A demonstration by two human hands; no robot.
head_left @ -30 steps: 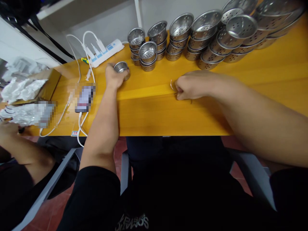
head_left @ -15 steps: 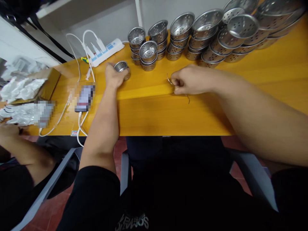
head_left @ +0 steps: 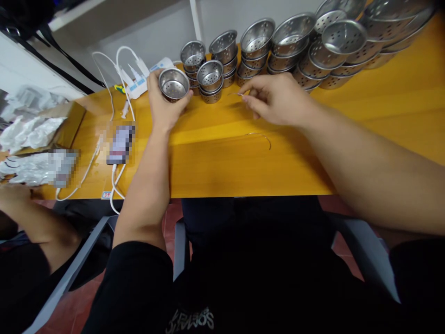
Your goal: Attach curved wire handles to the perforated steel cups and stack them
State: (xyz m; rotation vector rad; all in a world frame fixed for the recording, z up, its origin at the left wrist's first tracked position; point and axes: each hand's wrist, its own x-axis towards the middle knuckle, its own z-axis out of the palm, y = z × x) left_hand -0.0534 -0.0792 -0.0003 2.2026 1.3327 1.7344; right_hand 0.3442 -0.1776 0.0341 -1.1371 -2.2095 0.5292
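Steel cup (head_left: 174,86) has come up, prob off the desk (head_left: 215,160), in the L hand (head_left: 161,109), fingers wrapped round it; R hand (head_left: 282,100) has moved nearer, pinching a thin wire (head_left: 236,94). 2nd wire (head_left: 259,134) lies on the desk. Imo steady cup + light pinch = less bending. Tag (head_left: 106,195) says "39" afaict; shirt print (head_left: 194,320) unclear.

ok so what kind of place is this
Probably a small workshop or shared workroom: perforated metal cups stand stacked along a wooden table, a power strip lies left of them, and another person's arm shows at the left.
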